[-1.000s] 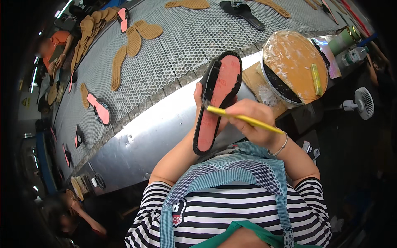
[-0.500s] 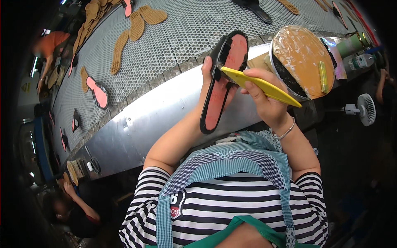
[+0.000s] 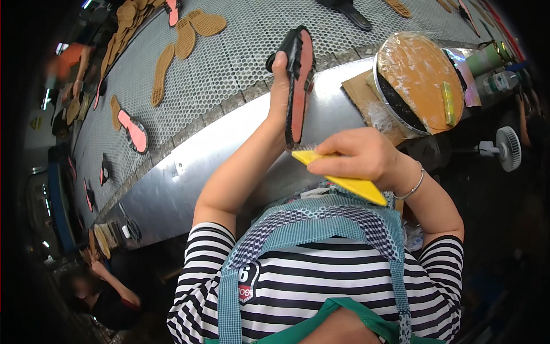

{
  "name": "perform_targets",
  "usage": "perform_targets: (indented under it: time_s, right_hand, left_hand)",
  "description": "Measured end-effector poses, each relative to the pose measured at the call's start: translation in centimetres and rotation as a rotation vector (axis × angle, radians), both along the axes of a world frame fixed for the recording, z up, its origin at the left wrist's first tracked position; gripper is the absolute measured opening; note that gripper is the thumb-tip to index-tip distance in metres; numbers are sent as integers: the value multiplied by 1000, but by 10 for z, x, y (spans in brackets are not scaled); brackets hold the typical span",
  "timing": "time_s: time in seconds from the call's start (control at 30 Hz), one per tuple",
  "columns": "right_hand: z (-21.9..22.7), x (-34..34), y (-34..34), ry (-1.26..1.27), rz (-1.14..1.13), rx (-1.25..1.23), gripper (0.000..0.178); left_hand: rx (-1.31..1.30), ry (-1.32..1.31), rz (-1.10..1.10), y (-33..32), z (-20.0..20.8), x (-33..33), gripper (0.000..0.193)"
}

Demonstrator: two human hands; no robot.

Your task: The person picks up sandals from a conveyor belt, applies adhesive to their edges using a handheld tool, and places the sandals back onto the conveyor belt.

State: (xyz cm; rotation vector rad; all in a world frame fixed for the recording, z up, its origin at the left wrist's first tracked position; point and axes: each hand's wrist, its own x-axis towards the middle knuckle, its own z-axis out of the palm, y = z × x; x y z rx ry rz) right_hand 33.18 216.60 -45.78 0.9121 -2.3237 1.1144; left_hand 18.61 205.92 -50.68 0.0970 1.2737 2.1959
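Note:
My left hand (image 3: 280,77) is closed round a black sandal (image 3: 293,63), its thumb on the dark upper. The sandal is turned on edge, so its pink underside (image 3: 303,86) faces right. Between the fingers and thumb of my right hand (image 3: 361,153) is a flat yellow-handled brush (image 3: 349,182). The short bristles are at the sandal's lower, near end; whether they touch it I cannot tell. Both hands are above the shiny metal edge (image 3: 200,149) of the bench.
On the perforated conveyor (image 3: 229,69) lie several tan soles (image 3: 162,74) and pink-bottomed sandals (image 3: 133,133). A round, film-covered orange-brown lid (image 3: 415,74) with a yellow-green stick (image 3: 448,103) stands at right. A white fan (image 3: 507,149) is farther right. Scissors (image 3: 130,225) rest at left; co-workers sit beyond.
My left hand has turned the sandal more on edge and raised it slightly left. My right hand has brought the brush down from the sandal's middle to its near end.

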Motion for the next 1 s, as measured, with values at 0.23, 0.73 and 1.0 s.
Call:
perform_targets:
  time_s: [0.23,0.73,1.0]
  right_hand:
    - [-29,7,21,-38,-54,-51,24]
    - [-21,-29,52,-292,-514,-1374,26]
    - [-21,-4,38,-328,-400,-1071,20]
  left_hand:
    - [205,-76,-25,-20,-15,-4,70]
    - [-21,314,-219,-32,-46,22,93]
    - [10,330,-244,-19,-65,18,95]
